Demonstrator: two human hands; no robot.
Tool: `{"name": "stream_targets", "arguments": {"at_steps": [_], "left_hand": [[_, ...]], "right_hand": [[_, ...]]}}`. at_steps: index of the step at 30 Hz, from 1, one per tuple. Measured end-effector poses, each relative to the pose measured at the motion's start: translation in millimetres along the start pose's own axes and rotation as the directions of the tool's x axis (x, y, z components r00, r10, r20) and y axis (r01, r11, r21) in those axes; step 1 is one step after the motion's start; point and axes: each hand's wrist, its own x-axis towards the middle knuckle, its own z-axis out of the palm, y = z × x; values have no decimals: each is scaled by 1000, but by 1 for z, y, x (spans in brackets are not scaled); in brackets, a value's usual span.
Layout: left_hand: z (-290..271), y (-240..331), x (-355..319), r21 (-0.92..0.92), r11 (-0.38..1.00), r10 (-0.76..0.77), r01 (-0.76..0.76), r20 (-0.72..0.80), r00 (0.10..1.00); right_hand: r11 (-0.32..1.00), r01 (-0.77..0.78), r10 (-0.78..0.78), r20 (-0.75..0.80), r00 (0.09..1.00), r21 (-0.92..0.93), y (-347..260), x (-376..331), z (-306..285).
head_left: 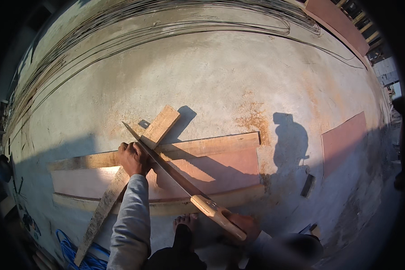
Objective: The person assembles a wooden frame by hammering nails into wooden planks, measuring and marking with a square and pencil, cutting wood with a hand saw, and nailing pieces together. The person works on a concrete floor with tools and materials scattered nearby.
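Observation:
My left hand (135,158) is closed round a wooden plank (163,126), which lies slantwise across a low panel. In my right hand (246,226) is the wooden handle of a handsaw (172,174). Its long blade crosses the plank just beyond my left knuckles, with the tip sticking out on the far left side. Whether the teeth have cut into the wood cannot be made out. Under the plank lies a pinkish panel (229,163) with a wooden batten (211,145) along its far edge and another batten (238,193) along its near edge.
Long thin metal rods (166,28) lie along the far side of the concrete floor. A pinkish sheet (345,141) and a small dark block (307,185) are to the right. Blue rope (67,249) lies at lower left. My bare foot (186,220) is beside the near batten.

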Motion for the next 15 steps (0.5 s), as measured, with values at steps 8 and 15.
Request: {"name": "stream_targets", "arguments": {"at_steps": [8,15], "left_hand": [[-4,10,4,9,1000,-17,17,-4,1000],[-1,13,-1,17,999,35,-34,-120,992]], "right_hand": [[998,-5,2,43,999,66,23,51,35],[905,-254,220,137,966,342,35,-17,15]]}}
